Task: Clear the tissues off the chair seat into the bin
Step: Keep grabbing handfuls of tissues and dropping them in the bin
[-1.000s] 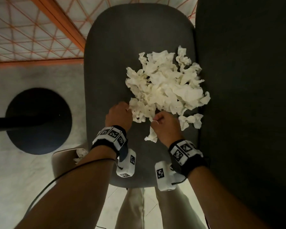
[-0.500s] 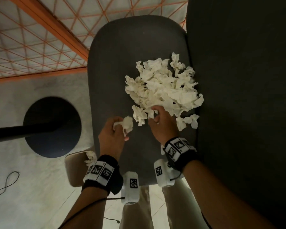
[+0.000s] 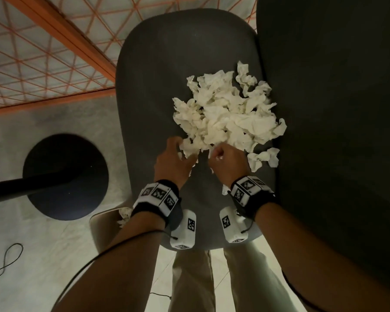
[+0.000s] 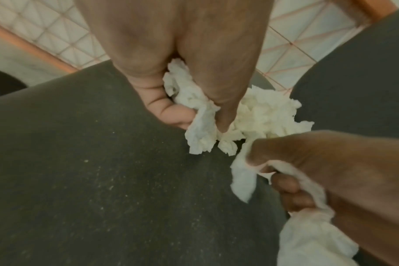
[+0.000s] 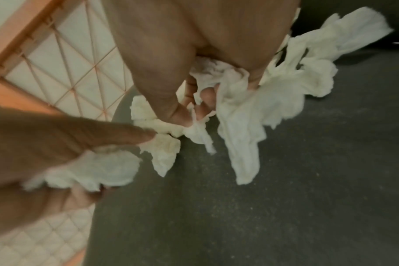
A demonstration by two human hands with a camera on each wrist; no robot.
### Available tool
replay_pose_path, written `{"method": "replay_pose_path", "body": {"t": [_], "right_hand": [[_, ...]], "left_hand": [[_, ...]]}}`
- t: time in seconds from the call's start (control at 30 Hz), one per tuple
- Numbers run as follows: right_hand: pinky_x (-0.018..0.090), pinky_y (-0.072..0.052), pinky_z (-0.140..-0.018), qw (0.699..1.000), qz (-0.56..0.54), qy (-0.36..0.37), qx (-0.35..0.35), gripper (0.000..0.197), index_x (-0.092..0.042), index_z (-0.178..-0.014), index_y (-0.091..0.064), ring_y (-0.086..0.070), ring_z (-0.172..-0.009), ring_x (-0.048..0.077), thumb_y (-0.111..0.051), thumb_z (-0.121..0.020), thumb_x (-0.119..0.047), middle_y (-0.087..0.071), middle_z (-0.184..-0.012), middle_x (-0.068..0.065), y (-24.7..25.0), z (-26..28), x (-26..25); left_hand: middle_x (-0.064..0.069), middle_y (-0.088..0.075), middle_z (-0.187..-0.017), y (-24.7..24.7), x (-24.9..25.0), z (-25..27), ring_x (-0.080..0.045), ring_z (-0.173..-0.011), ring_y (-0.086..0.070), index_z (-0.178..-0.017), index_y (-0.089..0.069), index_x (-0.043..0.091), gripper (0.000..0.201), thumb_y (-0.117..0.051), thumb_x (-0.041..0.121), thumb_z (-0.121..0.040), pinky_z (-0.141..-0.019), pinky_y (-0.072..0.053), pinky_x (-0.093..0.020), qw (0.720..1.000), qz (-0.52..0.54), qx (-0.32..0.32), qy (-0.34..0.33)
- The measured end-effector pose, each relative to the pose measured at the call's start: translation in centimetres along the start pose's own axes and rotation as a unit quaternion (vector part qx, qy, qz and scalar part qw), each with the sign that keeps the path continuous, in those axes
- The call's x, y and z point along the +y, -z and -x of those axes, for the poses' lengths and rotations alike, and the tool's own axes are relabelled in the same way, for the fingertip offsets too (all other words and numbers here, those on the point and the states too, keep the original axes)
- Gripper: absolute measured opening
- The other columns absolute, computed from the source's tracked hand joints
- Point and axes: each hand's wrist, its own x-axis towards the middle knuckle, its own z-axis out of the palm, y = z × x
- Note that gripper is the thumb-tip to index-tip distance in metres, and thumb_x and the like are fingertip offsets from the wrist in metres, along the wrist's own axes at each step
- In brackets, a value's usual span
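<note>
Head view, chair seat [image 3: 158,91]: dark grey, matt fabric, rounded corners; its back stands along the right edge.
Head view, tissues [image 3: 230,115]: white, crumpled, thin paper heaped in a ragged pile toward the seat's right edge, touching the backrest side; one loose wad [image 3: 265,157] lies just beside the pile, near the right edge.
Head view, left hand [image 3: 172,162]: at the pile's near edge, fingers curled into the nearest tissue.
Head view, right hand [image 3: 229,164]: just beside the left, fingers bent in a fist with white paper showing between them.
Head view, bin [image 3: 104,224]: pale, smooth rim with rounded corner, on the floor below the seat's near left corner; crumpled tissue shows inside.
Head view, floor: grey, with a round black base [image 3: 65,176] and pole to the left.
Left wrist view, left hand [image 4: 182,72]: thumb and fingers closed round a wrinkled wad of tissue [image 4: 194,108] that rests on the speckled seat fabric.
Left wrist view, right hand [image 4: 330,171]: fingers curled tight on a twisted strip of tissue.
Right wrist view, right hand [image 5: 189,68]: thumb and fingertips pinch a torn shred, with longer soft folds trailing from the palm onto the seat.
Right wrist view, left hand [image 5: 57,144]: blurred, grips a fluffy clump against the palm.
</note>
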Motion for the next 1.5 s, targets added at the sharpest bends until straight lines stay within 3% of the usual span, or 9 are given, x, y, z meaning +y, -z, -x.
{"method": "replay_pose_path", "body": {"t": [0.1,0.33,0.43,0.57,0.77,0.93,1.23,1.37,1.5], "right_hand": [[0.026,-0.044,-0.060,0.996,-0.064,-0.048,0.038,0.015,-0.016,-0.069,-0.055,-0.052,-0.066,0.017,-0.066,-0.078,-0.011,-0.058,-0.070,0.000,0.0,1.0,0.8],[0.038,-0.052,-0.061,0.972,-0.186,-0.122,0.076,0.033,-0.025,-0.062,-0.042,-0.060,-0.063,0.028,-0.052,-0.071,0.004,-0.051,-0.063,0.001,0.5,2.3,1.7],[0.032,-0.048,-0.060,0.973,-0.186,-0.105,0.086,0.031,-0.027,-0.067,-0.048,-0.057,-0.065,0.023,-0.048,-0.073,0.003,-0.054,-0.068,0.000,0.3,2.0,0.9],[0.012,-0.043,-0.053,0.976,-0.204,-0.073,0.030,0.015,-0.016,-0.097,-0.061,-0.049,-0.060,0.007,-0.055,-0.087,-0.006,-0.052,-0.071,-0.006,-0.6,0.8,-1.8],[0.036,-0.051,-0.085,0.999,0.027,-0.025,-0.037,0.043,-0.033,-0.125,-0.052,-0.062,-0.100,0.021,-0.061,-0.084,-0.043,-0.067,-0.106,-0.002,-3.4,-1.3,-2.9],[0.032,-0.047,-0.073,0.992,0.120,-0.011,-0.030,0.016,-0.028,-0.097,-0.061,-0.060,-0.094,0.022,-0.054,-0.089,-0.040,-0.064,-0.099,0.000,-4.3,-1.6,-2.9],[0.034,-0.046,-0.063,0.982,-0.139,-0.122,0.044,0.023,-0.021,-0.067,-0.042,-0.050,-0.065,0.018,-0.059,-0.082,-0.016,-0.051,-0.067,0.000,-2.6,1.8,0.1],[0.027,-0.042,-0.061,0.958,-0.209,-0.153,0.121,0.026,-0.025,-0.092,-0.055,-0.051,-0.063,0.012,-0.047,-0.086,-0.002,-0.055,-0.073,-0.003,-0.9,3.3,2.5],[0.033,-0.043,-0.067,0.939,-0.242,-0.192,0.152,0.035,-0.029,-0.119,-0.053,-0.054,-0.069,0.019,-0.039,-0.094,-0.009,-0.055,-0.072,0.001,0.5,3.9,3.6]], "left_hand": [[-0.002,-0.063,-0.117,-0.3,-0.3,-1.4,-0.026,-0.108,-0.061,-0.129,-0.048,0.026,0.050,-0.067,0.042,-0.086,-0.094,-0.050,-0.042,0.998,-0.038,-0.036,0.016],[-0.011,-0.061,-0.115,1.1,-1.0,-1.0,-0.029,-0.108,-0.057,-0.119,-0.059,0.008,0.038,-0.062,0.031,-0.089,-0.091,-0.045,-0.034,0.999,-0.035,-0.015,0.024],[-0.005,-0.061,-0.095,2.2,-1.8,0.6,-0.020,-0.087,-0.056,-0.103,-0.060,0.005,0.021,-0.060,0.022,-0.090,-0.069,-0.039,-0.019,0.999,0.009,0.014,0.028],[-0.001,-0.059,-0.090,2.8,-3.3,2.0,-0.015,-0.079,-0.055,-0.101,-0.055,0.013,0.008,-0.051,0.013,-0.094,-0.063,-0.040,-0.020,0.996,0.075,0.015,0.055],[0.000,-0.063,-0.083,2.8,-4.1,2.3,-0.020,-0.080,-0.062,-0.093,-0.059,0.014,0.011,-0.052,0.022,-0.095,-0.072,-0.049,-0.033,0.989,0.129,0.008,0.077],[-0.007,-0.069,-0.083,3.4,-3.8,0.9,-0.022,-0.074,-0.069,-0.088,-0.058,0.020,0.009,-0.065,0.025,-0.086,-0.057,-0.055,-0.031,0.993,0.097,0.025,0.066],[0.007,-0.062,-0.101,3.9,1.3,-3.8,-0.014,-0.091,-0.061,-0.115,-0.059,0.026,0.029,-0.064,0.015,-0.088,-0.083,-0.050,-0.028,0.995,0.046,0.048,-0.080],[0.002,-0.064,-0.121,3.2,3.4,-6.2,-0.019,-0.108,-0.060,-0.132,-0.050,0.037,0.048,-0.060,0.016,-0.090,-0.094,-0.046,-0.029,0.990,-0.054,-0.005,-0.130],[-0.007,-0.065,-0.123,2.8,3.8,-7.6,-0.027,-0.112,-0.062,-0.128,-0.060,0.025,0.040,-0.056,0.012,-0.090,-0.098,-0.049,-0.038,0.981,-0.137,0.002,-0.141]]}}
